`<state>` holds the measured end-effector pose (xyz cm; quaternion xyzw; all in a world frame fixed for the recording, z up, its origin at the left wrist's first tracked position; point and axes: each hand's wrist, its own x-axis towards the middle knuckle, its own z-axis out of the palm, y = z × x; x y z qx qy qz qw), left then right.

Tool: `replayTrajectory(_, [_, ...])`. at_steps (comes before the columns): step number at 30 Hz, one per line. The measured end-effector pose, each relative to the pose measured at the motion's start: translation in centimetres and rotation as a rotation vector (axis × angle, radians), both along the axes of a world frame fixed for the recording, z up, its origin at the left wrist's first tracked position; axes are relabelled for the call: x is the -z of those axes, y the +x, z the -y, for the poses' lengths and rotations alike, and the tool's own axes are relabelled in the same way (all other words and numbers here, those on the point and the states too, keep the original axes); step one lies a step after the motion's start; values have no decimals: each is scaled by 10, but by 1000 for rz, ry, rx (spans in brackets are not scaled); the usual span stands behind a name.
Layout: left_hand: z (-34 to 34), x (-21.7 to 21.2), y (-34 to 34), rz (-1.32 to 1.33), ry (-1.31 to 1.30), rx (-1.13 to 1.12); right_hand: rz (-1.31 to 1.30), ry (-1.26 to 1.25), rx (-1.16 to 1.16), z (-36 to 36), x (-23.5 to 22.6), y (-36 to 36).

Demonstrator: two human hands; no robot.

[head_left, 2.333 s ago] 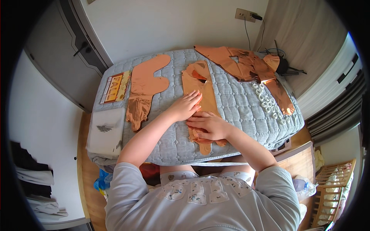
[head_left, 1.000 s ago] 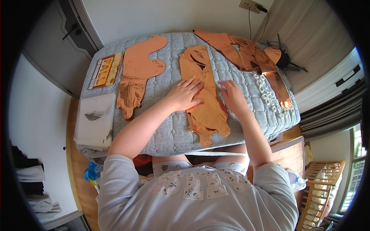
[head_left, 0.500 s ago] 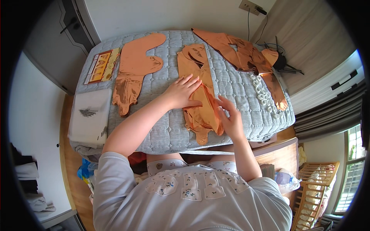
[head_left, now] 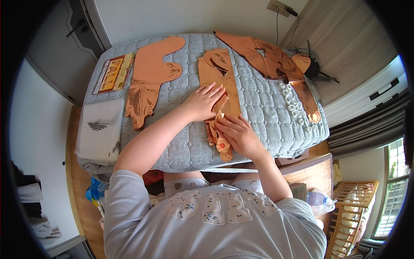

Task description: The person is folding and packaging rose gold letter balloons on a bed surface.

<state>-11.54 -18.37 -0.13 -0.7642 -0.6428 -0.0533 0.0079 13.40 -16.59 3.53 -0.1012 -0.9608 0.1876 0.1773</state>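
Head view: left hand flat, fingers spread, on copper foil balloon; right hand pinching its half-folded lower end; upper part unfolded.

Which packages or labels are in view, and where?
Flat pack: far left corner of the quilt, rectangular, yellow and red with a pale border.
White bag: left edge of the quilt, nearer the person, squarish, white with small dark print.
No screens or signs visible.
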Motion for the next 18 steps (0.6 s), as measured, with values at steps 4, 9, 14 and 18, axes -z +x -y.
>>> replayTrajectory(4, [0,8,-6,43,59,21,-111,-121,54,-2,0,1])
replayTrajectory(9, [1,2,-1,61,28,4,-105,-114,96,-9,-5,-1])
replayTrajectory(14, [-3,3,3,38,37,4,-27,-39,78,-13,2,2])
replayTrajectory(18, [-5,8,-3,119,35,15,41,-34,106,-13,2,4])
